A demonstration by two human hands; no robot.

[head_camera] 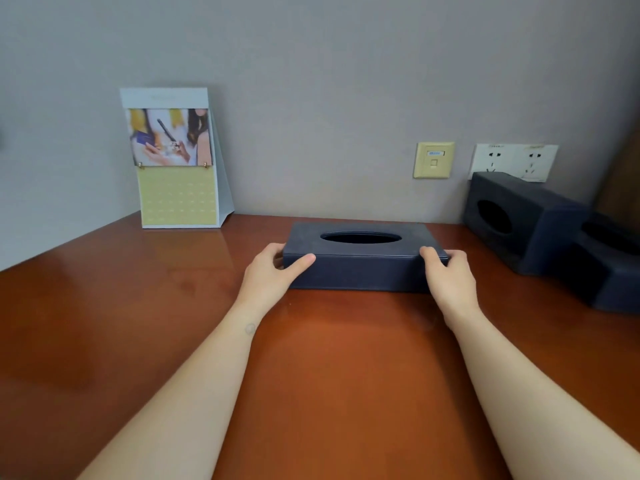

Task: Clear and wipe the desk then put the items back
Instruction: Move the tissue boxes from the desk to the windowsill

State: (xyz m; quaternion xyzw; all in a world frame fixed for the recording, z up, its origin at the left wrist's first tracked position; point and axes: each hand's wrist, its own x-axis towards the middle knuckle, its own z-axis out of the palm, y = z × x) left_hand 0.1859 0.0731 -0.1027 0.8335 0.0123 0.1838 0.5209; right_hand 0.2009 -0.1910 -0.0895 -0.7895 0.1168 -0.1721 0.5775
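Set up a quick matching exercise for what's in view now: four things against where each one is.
Things:
1. calendar
2. flat tissue box
3. tipped box
4. power socket

Places:
A. on the wall, right side
B. gripped at its ends by the left hand and right hand
C. standing at the back left of the desk
D. on its side, below the socket

Pairs: 1-C, 2-B, 3-D, 4-A

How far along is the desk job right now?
Done: nothing certain; the desk shows no cloth. In hand: left hand and right hand grip the ends of the dark tissue box mid-desk. Left: the calendar at back left and a second box on its side at right stand on the desk, either uncleared or already returned.
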